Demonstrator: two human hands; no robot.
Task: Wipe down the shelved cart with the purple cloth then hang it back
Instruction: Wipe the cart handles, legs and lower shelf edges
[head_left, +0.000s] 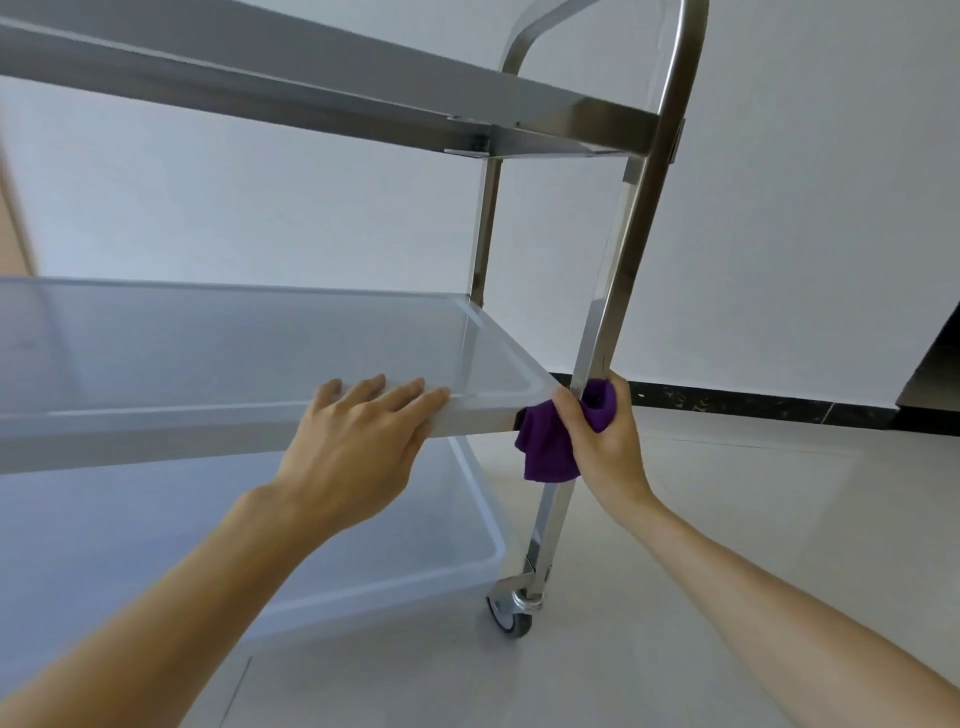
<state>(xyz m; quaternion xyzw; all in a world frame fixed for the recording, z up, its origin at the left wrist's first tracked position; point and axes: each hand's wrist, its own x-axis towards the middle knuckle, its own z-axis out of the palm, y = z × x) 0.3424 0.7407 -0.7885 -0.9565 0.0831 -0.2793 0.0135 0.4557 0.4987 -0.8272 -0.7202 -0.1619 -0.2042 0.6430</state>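
Left hand: the left hand (363, 441) lies flat and spread, fingers resting on the front rim of the middle tray (260, 410); it holds nothing and looks to be steadying the cart.
Right hand: the right hand (597, 436) is closed in a fist around the purple cloth (545, 452), pressing it against the steel upright (618, 270) just to the right of the tray's corner.
Cloth: bunched in the fist, part of it showing above the thumb at the post, a loose flap hanging down below the hand on its left side.
Below the hands: a lower clear plastic tray (405, 519) and, under the right hand, a caster wheel (511, 613) on the pale tiled floor (727, 545).
Above the hands: the steel top shelf (363, 98), with the upright curving up into the handle loop (680, 52).
Beyond the hands: a white wall (805, 208) with a dark skirting strip (753, 402).
Step in hand: wiping the frame, by my reading; the cloth is wrapped on the near right post at the level of the middle tray.
Next move: probably sliding the fist along the post while keeping the wrap snug, the left hand bracing so the wheeled cart does not roll.
Left to do: hanging the cloth back is not yet done; no hook or rail for it is in view.
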